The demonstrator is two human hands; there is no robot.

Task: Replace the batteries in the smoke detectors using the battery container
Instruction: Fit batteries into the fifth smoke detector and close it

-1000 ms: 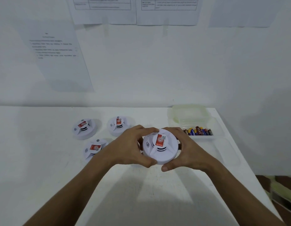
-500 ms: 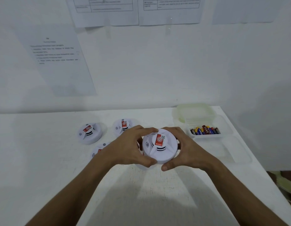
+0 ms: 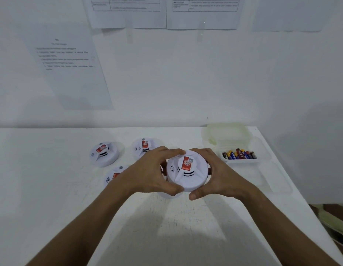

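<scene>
A round white smoke detector (image 3: 187, 173) with a red label is held just above the white table (image 3: 51, 189). My left hand (image 3: 149, 172) grips its left rim and my right hand (image 3: 217, 174) grips its right rim, fingers and thumbs curled around it. Three more white detectors lie on the table: one at the far left (image 3: 103, 153), one behind my left hand (image 3: 143, 147), and one partly hidden under my left wrist (image 3: 114, 176). A clear battery container (image 3: 241, 160) with several coloured batteries (image 3: 239, 154) sits to the right.
A pale green lid (image 3: 227, 133) lies behind the container, against the wall. Another clear lid or tray (image 3: 274, 179) lies in front of the container near the table's right edge. Printed sheets (image 3: 70, 60) hang on the wall.
Both hands keep the same grip on the detector. The camera view shifted slightly, so the table's objects sit a little further right in the frame.
</scene>
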